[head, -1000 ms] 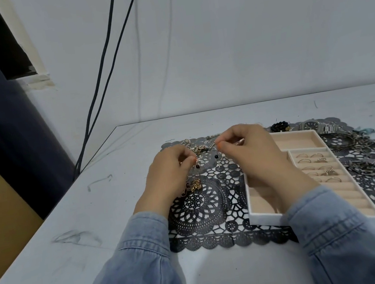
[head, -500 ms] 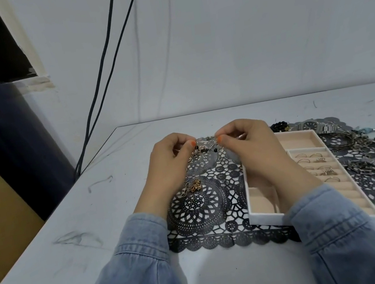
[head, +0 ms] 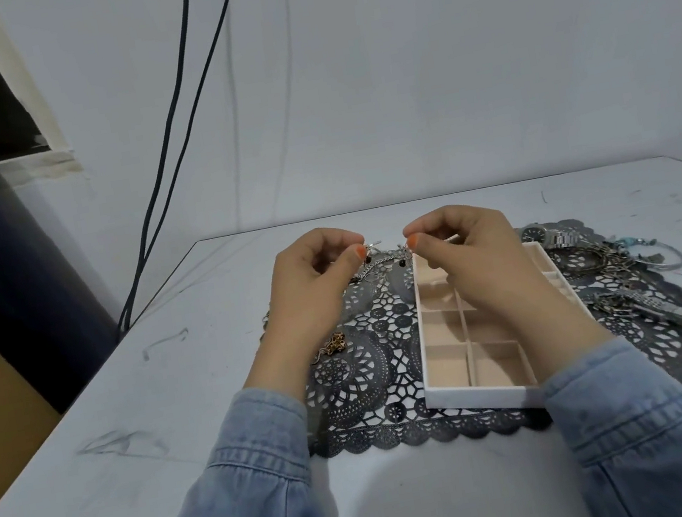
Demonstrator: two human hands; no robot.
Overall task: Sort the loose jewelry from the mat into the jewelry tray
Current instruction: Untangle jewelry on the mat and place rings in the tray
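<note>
I'm logging left hand (head: 313,289), right hand (head: 478,263) pinching thin silver chain (head: 380,259) over far edge of black lace mat (head: 370,372); right wrist partly hiding white tray (head: 477,398).

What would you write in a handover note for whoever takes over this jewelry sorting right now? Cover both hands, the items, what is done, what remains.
Left hand and right hand each pinch an end of a silver chain, held above the mat near the tray's far left corner.
Tray: visible compartments empty; its right side is hidden.
To do: place the chain, then the gold piece and the watches and bracelets on the mat's right.
</note>
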